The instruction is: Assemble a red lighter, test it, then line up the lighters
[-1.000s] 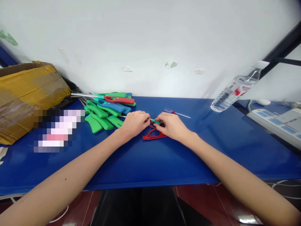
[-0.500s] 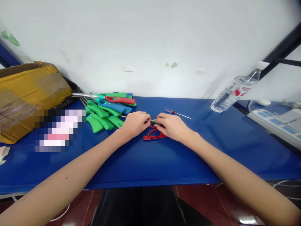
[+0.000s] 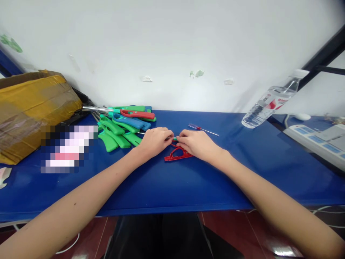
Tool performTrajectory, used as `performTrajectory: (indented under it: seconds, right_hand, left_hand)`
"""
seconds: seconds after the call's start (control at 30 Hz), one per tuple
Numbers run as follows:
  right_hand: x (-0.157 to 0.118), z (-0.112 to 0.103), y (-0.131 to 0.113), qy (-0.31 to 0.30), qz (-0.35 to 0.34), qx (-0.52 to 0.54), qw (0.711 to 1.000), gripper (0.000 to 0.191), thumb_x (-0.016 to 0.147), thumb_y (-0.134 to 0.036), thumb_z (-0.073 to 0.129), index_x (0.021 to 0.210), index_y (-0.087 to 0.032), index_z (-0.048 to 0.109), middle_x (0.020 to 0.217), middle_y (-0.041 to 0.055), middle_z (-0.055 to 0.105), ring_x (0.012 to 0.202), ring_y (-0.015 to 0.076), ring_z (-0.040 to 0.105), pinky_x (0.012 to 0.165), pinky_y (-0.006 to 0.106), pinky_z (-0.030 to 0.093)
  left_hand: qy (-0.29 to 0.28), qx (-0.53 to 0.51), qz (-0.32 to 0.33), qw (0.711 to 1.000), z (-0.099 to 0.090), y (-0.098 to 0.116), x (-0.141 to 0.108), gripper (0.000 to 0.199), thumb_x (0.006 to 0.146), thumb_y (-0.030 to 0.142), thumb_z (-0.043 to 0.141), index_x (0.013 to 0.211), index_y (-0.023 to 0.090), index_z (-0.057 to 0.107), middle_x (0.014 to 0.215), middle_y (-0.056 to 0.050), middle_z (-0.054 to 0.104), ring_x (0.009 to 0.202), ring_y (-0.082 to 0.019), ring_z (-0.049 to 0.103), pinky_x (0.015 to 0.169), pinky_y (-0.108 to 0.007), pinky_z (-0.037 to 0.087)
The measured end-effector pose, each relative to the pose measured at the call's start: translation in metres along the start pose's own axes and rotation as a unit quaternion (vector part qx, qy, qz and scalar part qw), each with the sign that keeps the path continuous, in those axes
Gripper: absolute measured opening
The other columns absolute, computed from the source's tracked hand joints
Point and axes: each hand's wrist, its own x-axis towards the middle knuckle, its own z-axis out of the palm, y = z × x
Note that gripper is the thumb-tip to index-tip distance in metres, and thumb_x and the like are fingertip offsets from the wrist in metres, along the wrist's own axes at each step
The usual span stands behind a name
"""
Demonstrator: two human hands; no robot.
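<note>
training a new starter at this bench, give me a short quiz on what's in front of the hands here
1. True or false: the screwdriver lies on the blue table with neither hand touching it.
2. Multiple choice: what lies on the table just below the hands? A) a red plastic handle B) a roll of tape C) a pair of scissors
3. Fill in the gap: the small part showing between the left hand and the right hand is ____ in colour.

Key: 1 true; 2 A; 3 green
</note>
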Motion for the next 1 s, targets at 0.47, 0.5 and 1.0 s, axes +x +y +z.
performTrajectory:
  seconds: [0.47,0.5,1.0]
  right_hand:
    - [-0.006,0.002,0.009,0.013,-0.031,0.037,0.999,0.024,0.098,-0.021,0.051,0.112,-0.016,0.071,0.108,0.0113,0.069,0.089,0.0208,0.068,0.072,0.030,0.049]
    - [-0.006,0.001,0.007,0.006,-0.030,0.020,0.999,0.025,0.099,-0.021,0.050,0.112,-0.016,0.071,0.108,0.0118,0.069,0.089,0.0208,0.068,0.070,0.029,0.048]
    - [-0.003,-0.005,-0.005,-0.035,-0.010,-0.048,0.998,0.025,0.099,-0.015,0.044,0.103,-0.013,0.069,0.105,0.0119,0.066,0.081,0.0186,0.064,0.057,0.029,0.035]
  left_hand:
    - [0.017,0.014,-0.015,1.000,0.004,0.004,-0.001,0.020,0.093,0.027,0.055,0.092,0.024,0.074,0.092,-0.003,0.073,0.082,-0.018,0.066,0.056,-0.026,0.036]
    - [0.018,0.017,-0.015,1.000,0.005,0.004,-0.001,0.020,0.093,0.027,0.055,0.092,0.024,0.074,0.092,-0.003,0.073,0.082,-0.018,0.066,0.056,-0.026,0.035]
    - [0.016,-0.007,-0.008,1.000,0.006,0.003,-0.003,0.021,0.094,0.025,0.052,0.095,0.023,0.072,0.096,-0.003,0.073,0.091,-0.020,0.067,0.062,-0.027,0.043]
